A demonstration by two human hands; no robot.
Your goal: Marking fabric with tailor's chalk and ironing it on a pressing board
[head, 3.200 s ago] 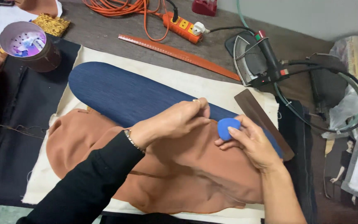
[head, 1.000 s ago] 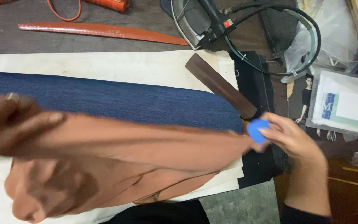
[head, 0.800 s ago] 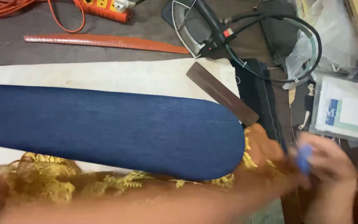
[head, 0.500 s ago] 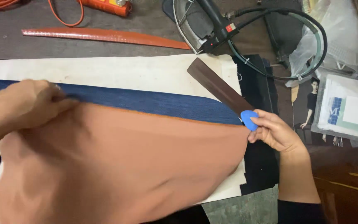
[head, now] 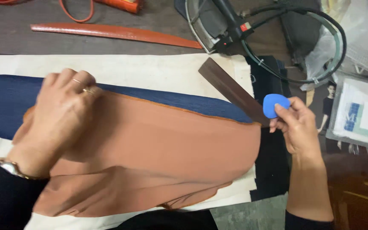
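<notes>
So we've got the rust-brown fabric (head: 158,149) spread over the navy pressing board (head: 5,102), with the board peeking out along the top edge from about 9 o'clock round to 2 o'clock. Our left hand (head: 60,115) is flat on the cloth at the 9 o'clock side, fingers spread and pressing down, not pinching anything. Our right hand (head: 297,125) sits off the cloth's edge at 3 o'clock, with the fingers pinched on a blue tailor's chalk (head: 274,104), held just above the end of the dark wooden ruler (head: 231,90), which lies slanted at about 1 o'clock.

What could go wrong here, as we see it:

- Only one hand pins the cloth, and way over on the far side. Any chalk stroke at the 3 o'clock end could drag the fabric and skew the line.
- The lower hem at 6 o'clock looks folded under itself. If that layer bunches, a mark could land off.
- The ruler lies partly on the board and partly off it, so it could rock or slip under pressure.
- The iron (head: 211,23) and its looped cord (head: 320,64) sit close at 1 o'clock. A sleeve or elbow could snag that cord.
- The orange curved ruler (head: 116,33) at 12 o'clock is well apart, so no worries there.
</notes>
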